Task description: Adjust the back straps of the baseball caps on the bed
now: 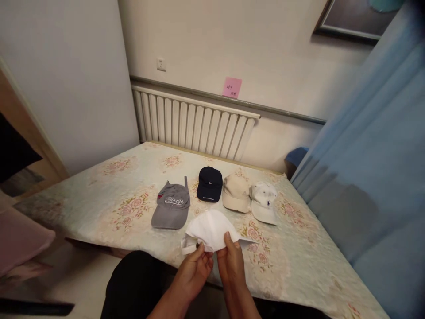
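Observation:
A white baseball cap (212,228) is held between my two hands above the near edge of the bed, its brim pointing right. My left hand (194,271) pinches the back of the cap by its strap and lower edge. With the thumb on the outside, my right hand (231,261) grips the lower edge toward the brim. Beyond it lie a grey cap (172,206) with white lettering, a black cap (209,184), a beige cap (235,192) and a white cap with a small dark logo (264,201).
The bed (109,199) has a floral cover. A radiator (195,124) runs along the wall behind it, with a pink note (232,87) above. A blue curtain (372,168) hangs at right. My knee (136,283) is at the near edge. Pink cloth (23,239) shows at left.

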Tool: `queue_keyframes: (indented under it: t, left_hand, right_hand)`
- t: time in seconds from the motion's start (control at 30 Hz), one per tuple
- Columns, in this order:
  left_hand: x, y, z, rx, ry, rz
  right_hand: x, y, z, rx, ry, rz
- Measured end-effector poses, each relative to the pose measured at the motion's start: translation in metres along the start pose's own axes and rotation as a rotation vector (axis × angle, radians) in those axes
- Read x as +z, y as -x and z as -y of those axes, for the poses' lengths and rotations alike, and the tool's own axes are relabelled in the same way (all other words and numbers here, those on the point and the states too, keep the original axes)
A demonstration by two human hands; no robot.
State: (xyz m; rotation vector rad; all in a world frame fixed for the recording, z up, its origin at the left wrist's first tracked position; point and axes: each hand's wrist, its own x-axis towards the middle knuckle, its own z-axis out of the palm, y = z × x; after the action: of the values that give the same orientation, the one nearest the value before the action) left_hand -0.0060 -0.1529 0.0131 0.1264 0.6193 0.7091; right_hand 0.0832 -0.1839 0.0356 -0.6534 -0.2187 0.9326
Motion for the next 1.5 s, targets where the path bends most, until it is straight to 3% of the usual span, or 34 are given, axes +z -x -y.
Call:
queue_keyframes:
  t: [0.23,0.57,0.9,1.13,1.33,1.5]
  left_hand:
    - [0.002,0.002,-0.006,0.076,-0.034,0.022]
    - [-0.005,-0.002,-0.011,0.091,0.008,0.045]
    - [0.004,-0.015,-0.021,0.105,0.139,0.071]
    - [0.01,0.005,0.008,-0.11,0.108,0.417]
    - [0.026,0.007,0.006,-0.026,0.098,0.253]
    - [0.021,0.005,0.0,-0.015,0.047,0.206]
  right_hand:
    - [0.005,-0.002,0.013,0.091,-0.129,-0.005]
    - [0.002,-0.009,0.026,0.002,-0.197,-0.231]
    - [0.02,0.003,0.021,-0.084,-0.143,-0.11]
    - [0.027,0.007,0.014,0.024,-0.179,-0.043]
    - [0.022,0.012,0.007,0.062,-0.155,-0.012]
    - [0.017,0.01,0.005,0.006,-0.101,-0.021]
